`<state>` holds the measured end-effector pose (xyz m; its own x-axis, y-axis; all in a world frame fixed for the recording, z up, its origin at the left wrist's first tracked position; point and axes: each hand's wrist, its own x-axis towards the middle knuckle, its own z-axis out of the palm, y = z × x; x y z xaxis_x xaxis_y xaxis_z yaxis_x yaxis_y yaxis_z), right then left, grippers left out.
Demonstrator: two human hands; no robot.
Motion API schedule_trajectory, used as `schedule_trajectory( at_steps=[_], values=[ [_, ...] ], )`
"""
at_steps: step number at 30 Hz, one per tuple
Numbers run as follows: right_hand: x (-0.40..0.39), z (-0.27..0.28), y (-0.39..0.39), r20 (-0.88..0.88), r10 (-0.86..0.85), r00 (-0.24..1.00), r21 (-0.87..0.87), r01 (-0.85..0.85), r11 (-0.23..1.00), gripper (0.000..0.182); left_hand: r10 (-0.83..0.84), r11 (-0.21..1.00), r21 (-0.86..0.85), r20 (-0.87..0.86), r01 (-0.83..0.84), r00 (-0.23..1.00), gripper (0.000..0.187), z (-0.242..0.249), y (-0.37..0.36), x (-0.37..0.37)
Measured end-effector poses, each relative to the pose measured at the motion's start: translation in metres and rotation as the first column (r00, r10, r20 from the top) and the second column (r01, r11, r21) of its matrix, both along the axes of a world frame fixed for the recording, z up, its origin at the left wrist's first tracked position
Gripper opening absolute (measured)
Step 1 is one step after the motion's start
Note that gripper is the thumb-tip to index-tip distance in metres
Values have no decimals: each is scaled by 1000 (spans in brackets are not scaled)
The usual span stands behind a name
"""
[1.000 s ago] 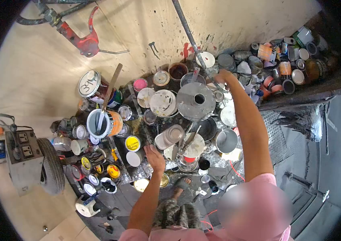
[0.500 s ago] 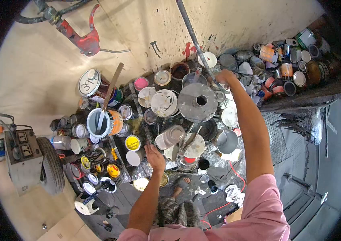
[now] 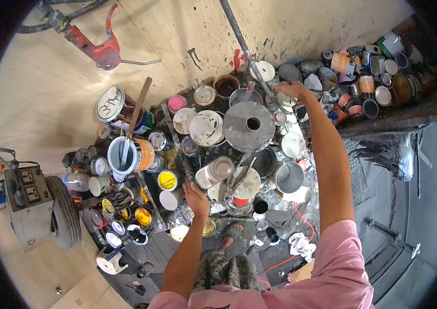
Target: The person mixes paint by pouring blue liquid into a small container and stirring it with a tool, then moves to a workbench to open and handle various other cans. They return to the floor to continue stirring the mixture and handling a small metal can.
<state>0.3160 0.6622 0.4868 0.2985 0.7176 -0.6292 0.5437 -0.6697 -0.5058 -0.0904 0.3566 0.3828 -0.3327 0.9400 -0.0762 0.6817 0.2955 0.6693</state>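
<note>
At the far side of the cluttered table, my right hand (image 3: 291, 91) has its fingers bent round a pale round lid (image 3: 286, 99), partly hidden beneath them. Just left of it a slanting dark pole (image 3: 242, 40) comes down beside a small can (image 3: 279, 118). My left hand (image 3: 196, 200) lies with fingers stretched out at the near edge of the table. Beside it are a can with a blank whitish top (image 3: 169, 200) and a yellow-lidded can (image 3: 167, 181). To its right, a clear-sided container with a metallic end (image 3: 215, 172) leans at an angle.
A large grey disc with a central tube (image 3: 249, 126) stands mid-table. An open grey pot (image 3: 289, 177) is at right. A stick rests in an orange-labelled bucket (image 3: 145, 154) at left. Many cans (image 3: 367, 87) crowd the right shelf. A red cord (image 3: 305, 221) hangs near the front.
The view has shifted slightly. My right hand has risen a little toward the wall, and a pale round lid now shows under its fingers. My left hand stays at the table edge.
</note>
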Motion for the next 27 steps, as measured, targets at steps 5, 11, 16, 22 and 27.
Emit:
schedule_trajectory(
  at_steps=[5,11,16,22,27],
  values=[
    [21,23,-7,-135,39,990,-61,-48,997,79,-5,1000,-5,15,5,1000,52,-15,-2,-7],
    [43,31,-9,-233,-60,971,-51,49,997,62,-3,1000,5,7,3,1000,55,-10,-2,-5],
    [48,61,-24,-302,-78,950,-21,75,997,60,-3,1000,2,59,3,998,57,-10,-3,-5],
    [48,148,-88,-220,35,975,147,-2,989,76,-15,1000,7,77,14,997,56,-3,0,-4],
    [30,208,-176,123,225,967,334,-254,908,83,27,992,128,-18,-24,999,53,-19,2,-1]
  ],
)
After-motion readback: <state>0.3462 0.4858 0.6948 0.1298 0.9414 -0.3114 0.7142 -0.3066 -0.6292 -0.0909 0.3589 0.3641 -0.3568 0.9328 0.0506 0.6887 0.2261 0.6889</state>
